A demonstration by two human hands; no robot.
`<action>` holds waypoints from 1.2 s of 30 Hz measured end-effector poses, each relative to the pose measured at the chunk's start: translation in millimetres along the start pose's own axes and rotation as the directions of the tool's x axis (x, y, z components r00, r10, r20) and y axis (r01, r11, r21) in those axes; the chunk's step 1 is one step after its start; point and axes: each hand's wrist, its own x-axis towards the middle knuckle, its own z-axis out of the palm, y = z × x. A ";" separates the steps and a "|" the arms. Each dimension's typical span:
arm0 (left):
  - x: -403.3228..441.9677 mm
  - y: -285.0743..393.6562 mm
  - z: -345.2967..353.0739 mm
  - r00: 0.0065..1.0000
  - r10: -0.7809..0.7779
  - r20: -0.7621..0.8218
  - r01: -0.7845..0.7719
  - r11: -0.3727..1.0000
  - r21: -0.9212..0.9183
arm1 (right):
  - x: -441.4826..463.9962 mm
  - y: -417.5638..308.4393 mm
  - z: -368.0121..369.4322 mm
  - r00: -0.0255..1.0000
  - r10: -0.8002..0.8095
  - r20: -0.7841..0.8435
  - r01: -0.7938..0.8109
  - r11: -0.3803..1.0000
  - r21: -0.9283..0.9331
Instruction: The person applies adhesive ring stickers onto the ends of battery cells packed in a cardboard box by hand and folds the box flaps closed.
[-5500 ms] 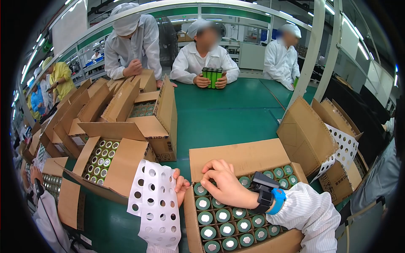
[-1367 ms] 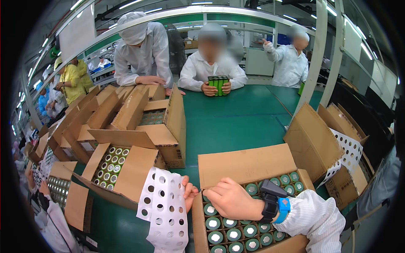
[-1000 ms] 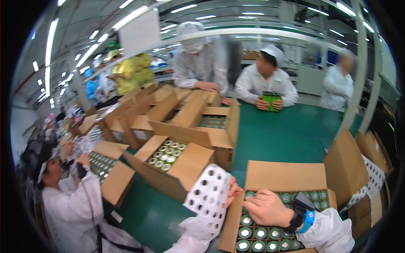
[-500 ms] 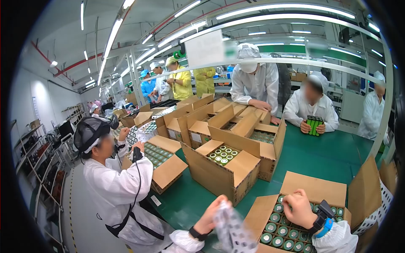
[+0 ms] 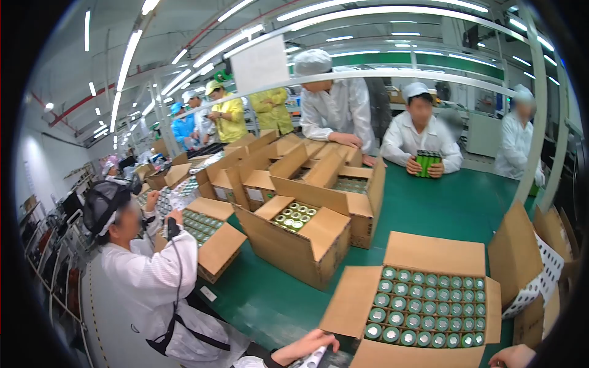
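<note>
My left hand (image 5: 307, 346) is at the bottom edge, left of the near box, its fingers bent over a crumpled part of the white perforated sheet (image 5: 316, 357). My right hand (image 5: 513, 356) shows only in part at the bottom right, beside the box's near right corner; its fingers are mostly cut off by the frame. Between them the open cardboard box (image 5: 435, 248) holds rows of green cylindrical cells (image 5: 427, 308) with pale tops, set in cardboard dividers. Neither hand touches the cells.
Another open box of cells (image 5: 294, 260) stands left of centre on the green table (image 5: 405, 208), with more boxes behind. A co-worker (image 5: 147, 264) handles a perforated sheet at the left. Across the table, a person (image 5: 421, 138) holds green cells. Boxes and a perforated sheet (image 5: 543, 276) stand right.
My right hand has left the cells and moved to the lower right edge. My left hand has lowered with the sheet, now mostly out of view. The view has turned left since the earliest frame.
</note>
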 end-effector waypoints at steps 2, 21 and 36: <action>26.6 -29.0 -14.7 0.889 0.456 -0.045 -0.443 0.879 0.175 | -22.0 43.1 23.5 0.996 0.071 -0.056 -0.071 0.997 -0.006; 1.6 67.3 60.2 0.882 0.406 0.237 -0.390 0.350 0.852 | 18.7 126.4 106.4 0.489 0.504 -0.712 0.511 0.496 0.702; 0.9 73.6 52.8 0.944 0.255 0.209 -0.284 0.311 0.907 | 26.9 107.7 89.0 0.432 0.392 -0.812 0.706 0.413 0.575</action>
